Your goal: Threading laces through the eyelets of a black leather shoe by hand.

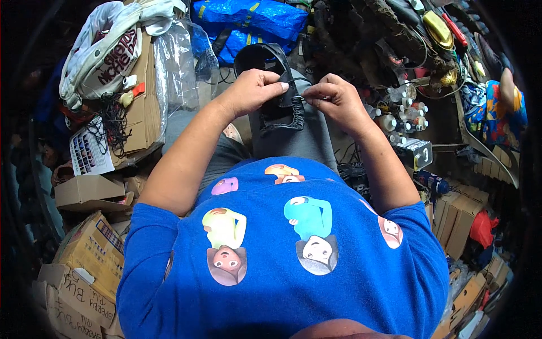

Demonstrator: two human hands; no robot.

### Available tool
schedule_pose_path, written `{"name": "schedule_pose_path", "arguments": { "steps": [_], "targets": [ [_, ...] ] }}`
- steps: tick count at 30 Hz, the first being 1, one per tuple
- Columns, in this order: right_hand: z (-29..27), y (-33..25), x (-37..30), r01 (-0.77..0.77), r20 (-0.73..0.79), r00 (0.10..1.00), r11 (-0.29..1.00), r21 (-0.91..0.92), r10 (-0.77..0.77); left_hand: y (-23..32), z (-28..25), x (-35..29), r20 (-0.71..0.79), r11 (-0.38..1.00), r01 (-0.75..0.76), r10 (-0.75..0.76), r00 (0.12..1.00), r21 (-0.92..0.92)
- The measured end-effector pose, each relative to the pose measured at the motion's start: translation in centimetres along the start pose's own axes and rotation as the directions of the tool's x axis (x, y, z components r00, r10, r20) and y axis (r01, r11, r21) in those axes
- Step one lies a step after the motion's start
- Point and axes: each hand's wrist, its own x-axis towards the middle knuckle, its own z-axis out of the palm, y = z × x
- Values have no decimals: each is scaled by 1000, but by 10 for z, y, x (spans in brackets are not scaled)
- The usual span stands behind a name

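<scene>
A black shoe upper (287,101), with a gathered or stitched edge toward me, rests over my grey-trousered leg (307,141). My left hand (254,93) is closed on its left side, the thumb pressing near the middle. At its right edge, the fingers of my right hand (337,100) are pinched together. What they hold is too small to make out. A thin dark strand runs between the two hands, just above the thumb.
Beyond the shoe lies a blue bag (248,25). Clear plastic sheeting (183,62) and stacked cardboard (141,113) stand at left, under a white cloth bag (104,51). Several small bottles (403,116) are at right. Cardboard boxes (87,195) lie lower left.
</scene>
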Motion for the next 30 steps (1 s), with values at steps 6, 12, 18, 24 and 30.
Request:
{"name": "schedule_pose_path", "arguments": {
  "steps": [6, 12, 18, 24, 30],
  "targets": [
    [-7, -8, 4, -5, 70, 997, 997, -78, 11, -2, -7, -3, 157, 987, -159, 158, 975, -5],
    [-8, -11, 5, 26, 92, 996, 987, -157, -12, 11, -1, 0, 63, 854, -309, 312, 948, 419],
    [-4, 15, 14, -76, 190, 978, 996, -55, 85, 35, 3, 22, 96, 764, -171, 143, 985, 622],
    [-6, 59, 8, -426, 443, 876, 735, 528, 190, 37, -3, 45, 285, 837, -202, 57, 957, 509],
    [0, 81, 8, -582, 541, 806, 479, 657, 238, 37, -3, 49, 307, 880, -215, 85, 948, 422]
  ]
}}
